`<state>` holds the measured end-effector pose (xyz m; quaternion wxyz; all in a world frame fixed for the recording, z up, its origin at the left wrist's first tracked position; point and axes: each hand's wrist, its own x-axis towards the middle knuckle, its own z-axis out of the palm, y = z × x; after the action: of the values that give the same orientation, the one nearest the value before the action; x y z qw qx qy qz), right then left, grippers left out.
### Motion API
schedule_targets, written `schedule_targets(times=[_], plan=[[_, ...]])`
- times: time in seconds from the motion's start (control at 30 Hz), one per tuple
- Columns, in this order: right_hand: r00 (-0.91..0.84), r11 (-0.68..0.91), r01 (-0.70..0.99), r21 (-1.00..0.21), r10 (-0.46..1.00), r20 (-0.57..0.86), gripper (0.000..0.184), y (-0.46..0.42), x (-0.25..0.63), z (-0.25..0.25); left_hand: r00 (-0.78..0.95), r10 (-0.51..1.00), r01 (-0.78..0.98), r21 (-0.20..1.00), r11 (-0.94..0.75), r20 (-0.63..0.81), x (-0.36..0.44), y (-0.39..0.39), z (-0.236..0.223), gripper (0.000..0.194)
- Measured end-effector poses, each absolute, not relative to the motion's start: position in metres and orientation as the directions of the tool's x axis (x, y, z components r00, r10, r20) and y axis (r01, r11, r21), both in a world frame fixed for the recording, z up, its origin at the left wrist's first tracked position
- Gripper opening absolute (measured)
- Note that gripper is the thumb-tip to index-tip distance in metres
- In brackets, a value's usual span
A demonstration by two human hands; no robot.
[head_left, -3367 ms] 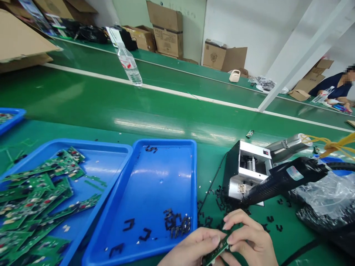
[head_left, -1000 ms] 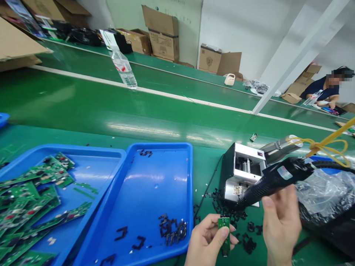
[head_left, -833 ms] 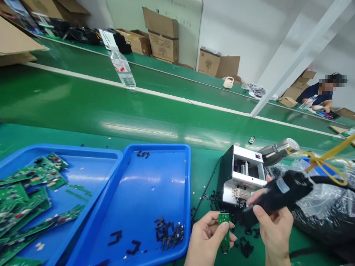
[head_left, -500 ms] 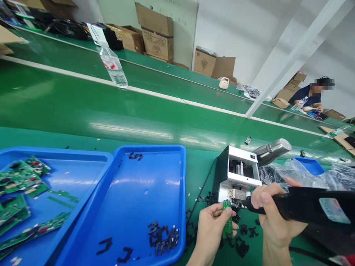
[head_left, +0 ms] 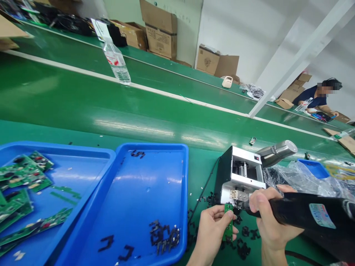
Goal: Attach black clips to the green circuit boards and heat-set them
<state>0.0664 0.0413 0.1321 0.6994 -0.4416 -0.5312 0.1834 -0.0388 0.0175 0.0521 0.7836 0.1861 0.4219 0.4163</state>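
Note:
My left hand [head_left: 215, 231] pinches a narrow green circuit board [head_left: 228, 221] between thumb and fingers, upright at the front of a black-and-silver machine [head_left: 244, 177]. My right hand [head_left: 273, 218] is wrapped round a thick black hand-held tool [head_left: 294, 210] with a silvery label; what kind of tool it is I cannot make out. The tool's end points left at the metal block on the machine's front, close to the board. Whether tool and block touch is unclear. Small black plastic clips [head_left: 244, 249] lie scattered on the green mat below and beside my hands.
A blue tray [head_left: 144, 192] with black clips lies left of the machine; another blue tray [head_left: 91, 162] holds several circuit boards [head_left: 27, 171]. Behind the machine are a metal flask [head_left: 280, 152] and clear plastic wrap [head_left: 299, 177]. A water bottle [head_left: 118, 64] stands farther back. A person [head_left: 316, 96] sits far right.
The view has shifted slightly. Both hands keep their holds on the board and the black tool at the machine's front. The far person's arm has reached further right.

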Motion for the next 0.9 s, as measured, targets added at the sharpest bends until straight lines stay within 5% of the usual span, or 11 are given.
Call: schedule_targets(times=[0.37,0.9], plan=[[0.449,0.601,0.122,-0.790,0.676,0.584,0.046,0.024,0.060,0.140,0.282,0.820,-0.496,0.657,0.569,-0.498,-0.038,0.017,0.054,0.045],[0.350,0.588,0.102,-0.802,0.734,0.583,0.039,0.037,0.054,0.142,0.281,0.807,-0.480,0.652,0.587,-0.520,-0.039,0.019,0.054,0.051]])
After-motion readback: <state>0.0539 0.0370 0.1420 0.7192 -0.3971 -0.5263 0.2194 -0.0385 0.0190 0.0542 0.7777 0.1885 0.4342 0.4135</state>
